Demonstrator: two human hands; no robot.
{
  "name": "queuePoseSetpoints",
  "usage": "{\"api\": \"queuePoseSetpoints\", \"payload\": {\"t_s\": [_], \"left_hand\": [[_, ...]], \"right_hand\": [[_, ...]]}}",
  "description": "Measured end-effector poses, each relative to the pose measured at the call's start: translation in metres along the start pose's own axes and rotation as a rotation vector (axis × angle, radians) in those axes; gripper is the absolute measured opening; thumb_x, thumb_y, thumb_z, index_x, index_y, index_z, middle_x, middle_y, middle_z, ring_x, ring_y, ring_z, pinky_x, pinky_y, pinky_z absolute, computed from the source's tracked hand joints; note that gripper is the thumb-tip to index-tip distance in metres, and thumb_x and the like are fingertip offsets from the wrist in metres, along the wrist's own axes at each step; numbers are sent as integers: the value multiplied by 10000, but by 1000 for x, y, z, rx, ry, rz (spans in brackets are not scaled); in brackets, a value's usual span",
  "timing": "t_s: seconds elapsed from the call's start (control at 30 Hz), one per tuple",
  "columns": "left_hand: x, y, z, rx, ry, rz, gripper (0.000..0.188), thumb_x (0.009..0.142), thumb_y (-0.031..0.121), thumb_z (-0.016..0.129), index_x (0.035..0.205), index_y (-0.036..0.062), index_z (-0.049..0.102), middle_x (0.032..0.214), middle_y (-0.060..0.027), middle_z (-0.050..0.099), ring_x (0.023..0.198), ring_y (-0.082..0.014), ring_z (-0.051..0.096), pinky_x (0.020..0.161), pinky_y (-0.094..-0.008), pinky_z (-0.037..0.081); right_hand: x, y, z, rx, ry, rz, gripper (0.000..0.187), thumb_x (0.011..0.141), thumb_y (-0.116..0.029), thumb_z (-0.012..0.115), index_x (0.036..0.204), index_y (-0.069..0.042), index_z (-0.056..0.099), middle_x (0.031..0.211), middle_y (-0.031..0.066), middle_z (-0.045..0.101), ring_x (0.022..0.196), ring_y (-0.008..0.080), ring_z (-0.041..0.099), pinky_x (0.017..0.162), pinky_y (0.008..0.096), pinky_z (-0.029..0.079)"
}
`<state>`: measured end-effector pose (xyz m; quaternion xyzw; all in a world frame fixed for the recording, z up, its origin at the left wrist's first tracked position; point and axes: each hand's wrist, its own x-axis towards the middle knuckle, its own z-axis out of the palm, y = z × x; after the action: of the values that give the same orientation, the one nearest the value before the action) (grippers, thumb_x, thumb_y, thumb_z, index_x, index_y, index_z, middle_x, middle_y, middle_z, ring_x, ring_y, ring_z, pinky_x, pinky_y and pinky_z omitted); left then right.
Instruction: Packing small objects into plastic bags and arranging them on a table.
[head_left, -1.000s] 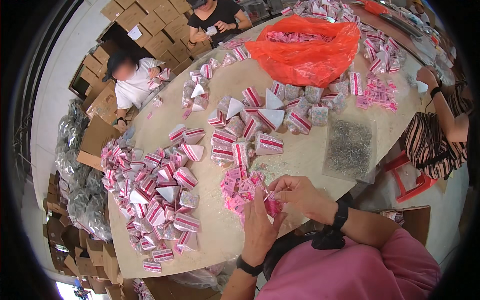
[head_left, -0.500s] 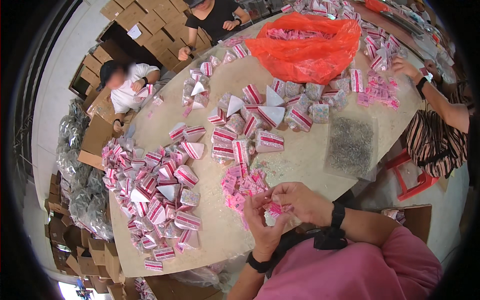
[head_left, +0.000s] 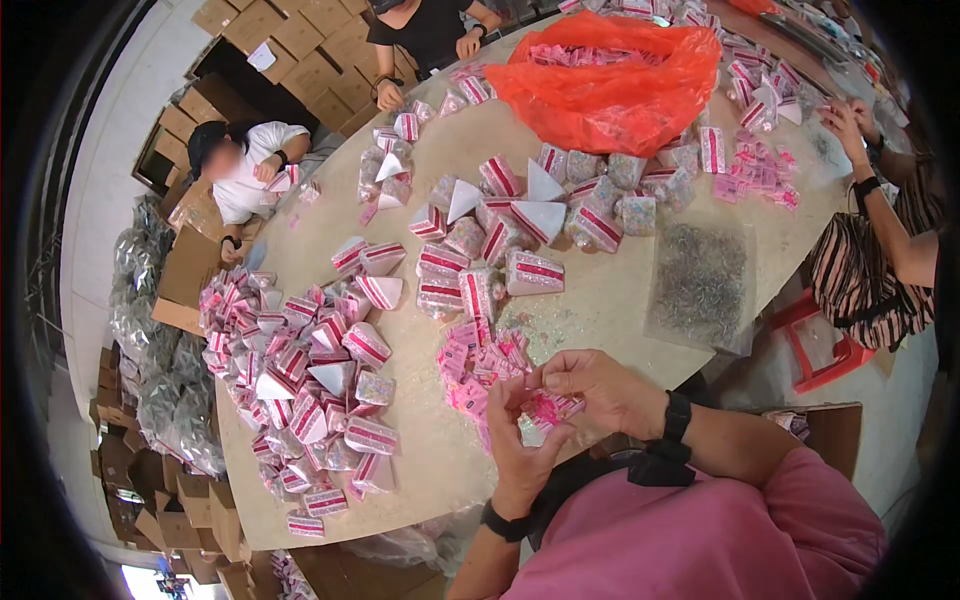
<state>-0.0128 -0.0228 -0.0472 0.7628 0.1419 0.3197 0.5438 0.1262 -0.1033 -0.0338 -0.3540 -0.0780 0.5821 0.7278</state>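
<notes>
My left hand (head_left: pixel 518 440) and my right hand (head_left: pixel 608 397) are raised close together over the table's near edge. Their curled fingertips meet in a pinch. Whatever is in the pinch is too small or hidden to make out. Pink printed tags (head_left: pixel 548 408) show in the gap between my hands; whether held or lying below, I cannot tell. Just beyond my left hand lies a loose heap of similar pink tags (head_left: pixel 466 372). Cake-slice-shaped pieces (head_left: pixel 535 272), white and glittery with a dark pink stripe, stand behind that heap.
A large pile of cake-slice pieces (head_left: pixel 310 405) covers the table's left. A clear bag of small metal parts (head_left: pixel 700 285) lies right. An open red plastic bag (head_left: pixel 610 105) sits farther back. Co-workers (head_left: pixel 250 170) work around the table (head_left: pixel 440 480). A red stool (head_left: pixel 815 350) stands at right.
My hands stay together, with the fingers shifting slightly. The co-worker's hands at right have drawn back from the pieces there. The whole view has shifted slightly.
</notes>
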Motion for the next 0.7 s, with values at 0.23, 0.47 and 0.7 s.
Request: {"api": "queuePoseSetpoints", "payload": {"t_s": [0.23, 0.47, 0.7], "left_hand": [[-8, -12, 17, -139, 124, -8, 947, 726, 143, 776, 1421, 30, 144, 1327, -154, 374, 1231, -263, 397, 1027, -383, 332], [-6, -5, 26, -116, 262, -173, 834, 756, 70, 725, 1404, 38, 202, 1272, -148, 407, 1185, -237, 419, 960, -334, 397], [-2, -2, 23, 81, 175, -156, 811, 740, -25, 669, 1400, -2, 197, 1250, -160, 410, 1158, -241, 438, 1000, -342, 353]], "right_hand": [[-1, -1, 5, 86, -10, 34, 103, 862, -81, 608, 945, -25, 585, 1045, 81, 613, 1027, 170, 530, 939, 320, 398], [0, 4, 8, 58, 15, 37, 90, 860, -69, 600, 932, -15, 588, 1032, 90, 617, 993, 168, 551, 931, 313, 405], [9, 13, -4, -80, 55, -94, 129, 840, -71, 629, 941, 8, 631, 890, 50, 628, 867, 114, 556, 788, 257, 430]]}}
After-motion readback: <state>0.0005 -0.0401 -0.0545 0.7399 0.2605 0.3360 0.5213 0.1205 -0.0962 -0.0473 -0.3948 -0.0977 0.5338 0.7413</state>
